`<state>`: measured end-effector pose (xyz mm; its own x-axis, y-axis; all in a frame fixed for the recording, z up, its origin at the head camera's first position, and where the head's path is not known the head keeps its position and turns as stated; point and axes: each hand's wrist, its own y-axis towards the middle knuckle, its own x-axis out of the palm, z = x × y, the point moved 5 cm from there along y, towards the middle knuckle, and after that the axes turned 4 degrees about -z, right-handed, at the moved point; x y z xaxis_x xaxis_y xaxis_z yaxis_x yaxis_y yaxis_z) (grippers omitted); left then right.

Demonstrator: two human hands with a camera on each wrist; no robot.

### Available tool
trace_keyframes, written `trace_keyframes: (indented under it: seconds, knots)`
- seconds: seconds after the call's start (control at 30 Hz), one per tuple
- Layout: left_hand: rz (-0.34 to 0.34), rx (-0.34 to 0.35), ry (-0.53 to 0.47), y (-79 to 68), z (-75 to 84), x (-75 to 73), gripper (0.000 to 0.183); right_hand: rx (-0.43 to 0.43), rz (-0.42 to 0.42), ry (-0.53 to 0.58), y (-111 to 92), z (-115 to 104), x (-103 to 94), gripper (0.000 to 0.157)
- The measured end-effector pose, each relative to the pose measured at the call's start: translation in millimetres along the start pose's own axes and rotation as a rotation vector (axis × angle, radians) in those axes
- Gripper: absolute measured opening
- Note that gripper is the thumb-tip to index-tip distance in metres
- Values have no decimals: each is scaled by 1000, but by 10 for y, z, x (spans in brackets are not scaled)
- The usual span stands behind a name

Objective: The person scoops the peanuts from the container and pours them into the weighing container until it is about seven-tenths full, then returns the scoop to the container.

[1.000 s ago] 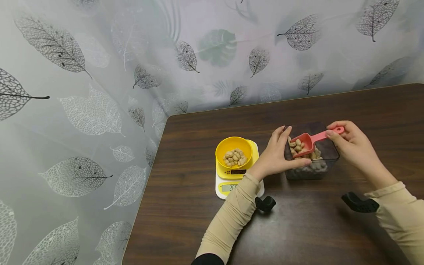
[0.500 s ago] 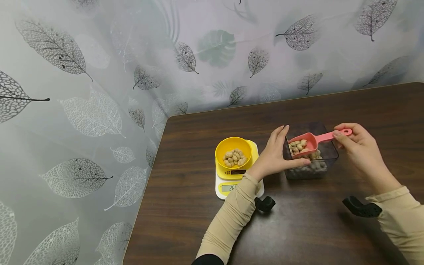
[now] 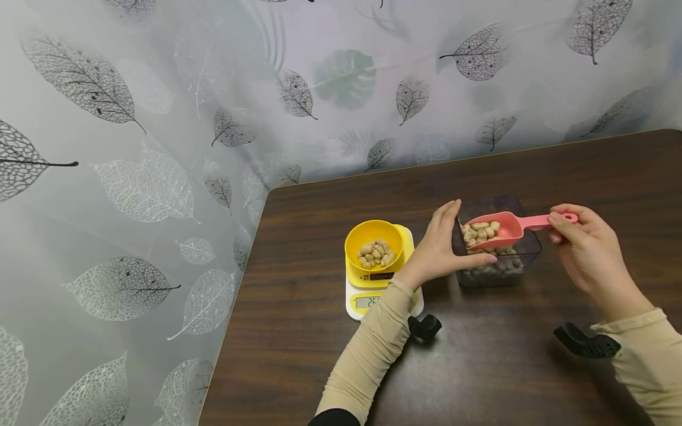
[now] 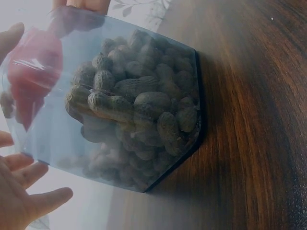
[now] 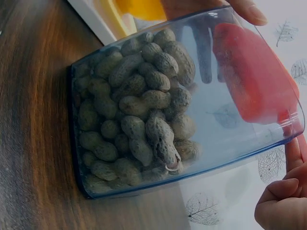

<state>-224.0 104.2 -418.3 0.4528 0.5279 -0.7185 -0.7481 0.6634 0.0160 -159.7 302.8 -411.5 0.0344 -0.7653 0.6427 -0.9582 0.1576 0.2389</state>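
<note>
My right hand [image 3: 599,254] pinches the handle of a pink scoop [image 3: 511,226]. Its bowl carries several unshelled peanuts [image 3: 481,232] above a clear, dark-tinted plastic box [image 3: 527,260]. More peanuts [image 5: 139,105] fill the lower part of the box, seen through its wall in the right wrist view. My left hand [image 3: 434,254] holds the box's left side, thumb along the front rim and fingers toward the back corner. Left of that hand, a yellow bowl [image 3: 354,236] with peanuts sits on a white and yellow kitchen scale [image 3: 354,284]; the sleeve covers part of its display.
Everything stands on a dark wooden table [image 3: 298,296]. A leaf-patterned wall covering [image 3: 341,130] rises behind and to the left. Black camera mounts [image 3: 586,343] stick out from both wrists.
My right hand has moved right and slightly toward me, drawing the scoop to the right and levelling it, peanuts in its bowl. My left hand stays on the box.
</note>
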Motion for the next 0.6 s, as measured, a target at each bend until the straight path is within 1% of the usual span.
trace_keyframes:
  seconds: [0.07, 0.17, 0.43, 0.53, 0.6]
  knots:
    - [1, 3, 0, 1, 7, 0, 105, 2, -7, 47, -21, -8, -7, 15]
    - [1, 6, -1, -1, 11, 2, 105, 9, 1, 75, -44, -12, -34, 16]
    - [4, 6, -1, -13, 7, -11, 106, 25, 50, 56, -67, 0, -108, 17]
    - [0, 6, 5, -16, 15, -11, 106, 19, 43, 56, -76, -15, -98, 18]
    - [-4, 8, 7, -20, 22, -11, 106, 12, 32, 33, -77, -29, -82, 19]
